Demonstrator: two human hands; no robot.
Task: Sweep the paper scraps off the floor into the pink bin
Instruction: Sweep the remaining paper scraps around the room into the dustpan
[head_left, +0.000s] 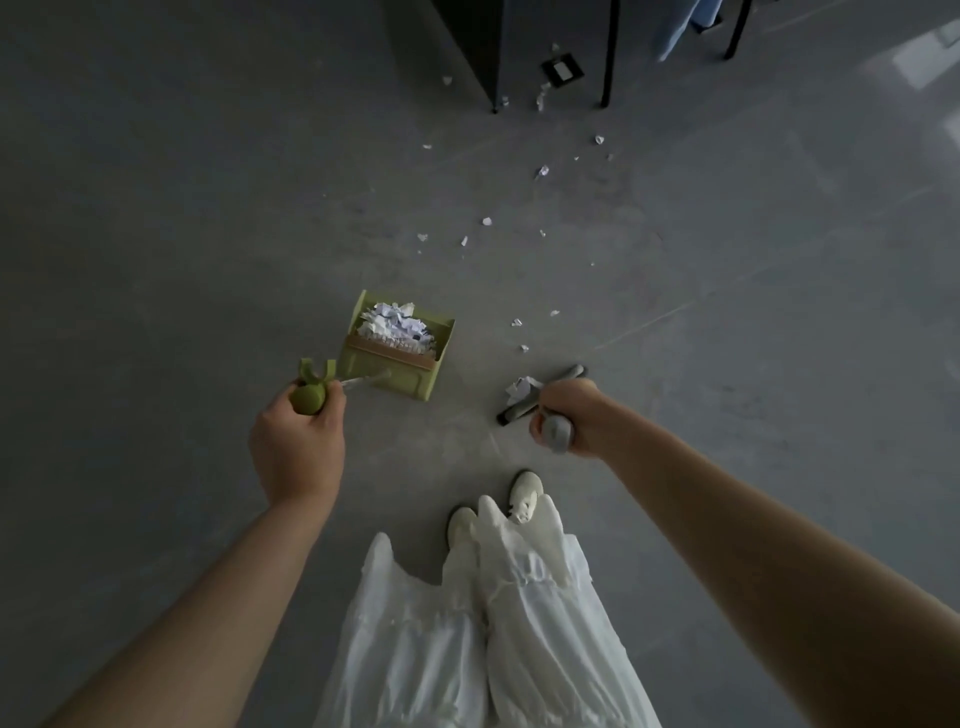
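Observation:
My left hand (298, 447) grips the green handle top (310, 389) of a long-handled green dustpan (395, 353). The pan stands on the floor ahead of that hand and holds a heap of white paper scraps (392, 325). My right hand (563, 415) grips the grey handle end of a broom, whose dark head (540, 395) lies on the floor just beyond it with a crumpled scrap (522, 387) against it. Several small paper scraps (485, 222) are scattered over the grey floor further ahead. No pink bin is in view.
A dark cabinet (493, 47) and thin black legs (608, 62) stand at the far top, with more scraps (543, 96) and a small dark plate (561, 70) at their base. My white shoes (524, 491) and white skirt are just behind the broom.

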